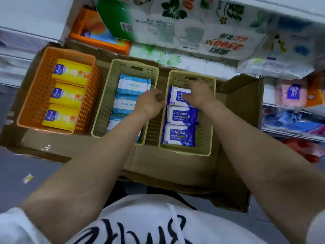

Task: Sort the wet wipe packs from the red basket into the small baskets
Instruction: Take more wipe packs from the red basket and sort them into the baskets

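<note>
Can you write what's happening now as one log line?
right hand: on far alcohol wipes pack | left hand: curled, between beige baskets | orange basket: yellow packs

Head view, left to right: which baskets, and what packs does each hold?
Orange basket with yellow packs → middle beige basket with light-blue packs → right beige basket with dark-blue alcohol wipe packs.

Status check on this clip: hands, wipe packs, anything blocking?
Right hand rests on far alcohol wipe pack in right beige basket. Left hand curled at that basket's left edge, grip unclear. Three packs per basket visible. Nothing blocking.
</note>
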Available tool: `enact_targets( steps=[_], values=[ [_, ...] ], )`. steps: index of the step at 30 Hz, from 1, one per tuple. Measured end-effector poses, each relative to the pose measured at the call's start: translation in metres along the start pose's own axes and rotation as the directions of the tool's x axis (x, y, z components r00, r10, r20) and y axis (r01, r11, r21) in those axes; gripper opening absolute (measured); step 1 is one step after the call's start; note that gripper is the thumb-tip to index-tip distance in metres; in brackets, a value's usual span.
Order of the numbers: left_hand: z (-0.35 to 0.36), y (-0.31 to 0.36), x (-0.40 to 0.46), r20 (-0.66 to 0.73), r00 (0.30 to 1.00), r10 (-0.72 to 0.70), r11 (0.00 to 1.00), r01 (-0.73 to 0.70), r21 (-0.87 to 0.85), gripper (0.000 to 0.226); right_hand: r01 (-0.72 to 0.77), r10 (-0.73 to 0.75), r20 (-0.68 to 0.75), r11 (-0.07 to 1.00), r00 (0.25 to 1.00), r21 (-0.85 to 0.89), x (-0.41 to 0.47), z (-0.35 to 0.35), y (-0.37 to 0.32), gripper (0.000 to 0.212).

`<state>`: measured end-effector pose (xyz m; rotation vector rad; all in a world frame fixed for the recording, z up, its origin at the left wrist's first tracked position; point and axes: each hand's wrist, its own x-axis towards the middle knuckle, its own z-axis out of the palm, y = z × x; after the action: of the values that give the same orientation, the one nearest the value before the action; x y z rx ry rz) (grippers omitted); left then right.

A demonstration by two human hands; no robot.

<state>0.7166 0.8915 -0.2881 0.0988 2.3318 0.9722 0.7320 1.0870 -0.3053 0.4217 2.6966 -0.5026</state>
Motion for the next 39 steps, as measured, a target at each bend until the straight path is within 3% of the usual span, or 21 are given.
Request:
enact_targets(
  steps=[4,7,12,19,23,28,34,39],
  values=[
    [-0.051,-0.004,-0.027,-0.009,1.0,0.016,0.997,-0.017,-0.072,0.048,0.032,-0.031,-0.135,0.999,0.99,0.002,-0.031,-0.045,-0.035,0.048],
    [-0.112,-0.022,-0.057,-0.033,0.995,0.095,0.995,-0.095,0.017,0.047,0.091,-0.091,-0.247,0.996,0.965,-0.011,-0.063,-0.067,-0.075,0.044],
    [-0.22,-0.095,-0.125,-0.205,0.939,0.278,0.953,-0.242,0.183,0.044,0.225,-0.228,-0.422,0.973,0.878,-0.056,-0.123,-0.066,-0.18,0.04],
    [-0.361,-0.257,-0.214,-0.44,0.843,0.309,0.905,-0.119,0.408,0.045,0.417,-0.408,-0.395,0.906,0.823,-0.069,-0.172,0.011,-0.366,0.038],
    [-0.427,-0.332,-0.239,-0.482,0.834,0.269,0.889,-0.023,0.457,0.044,0.49,-0.48,-0.347,0.87,0.806,-0.066,-0.159,0.046,-0.466,0.038],
    [-0.503,-0.389,-0.232,-0.573,0.786,0.231,0.918,0.019,0.396,0.037,0.534,-0.527,-0.321,0.842,0.787,-0.075,-0.126,0.064,-0.567,0.041],
    [-0.611,-0.425,-0.167,-0.603,0.759,0.245,0.91,0.034,0.412,0.038,0.594,-0.554,-0.37,0.804,0.746,-0.005,-0.037,0.069,-0.683,0.037],
    [-0.735,-0.424,-0.097,-0.558,0.783,0.275,0.875,0.038,0.483,0.041,0.595,-0.543,-0.376,0.803,0.751,0.028,0.046,0.049,-0.795,0.04]
  ],
)
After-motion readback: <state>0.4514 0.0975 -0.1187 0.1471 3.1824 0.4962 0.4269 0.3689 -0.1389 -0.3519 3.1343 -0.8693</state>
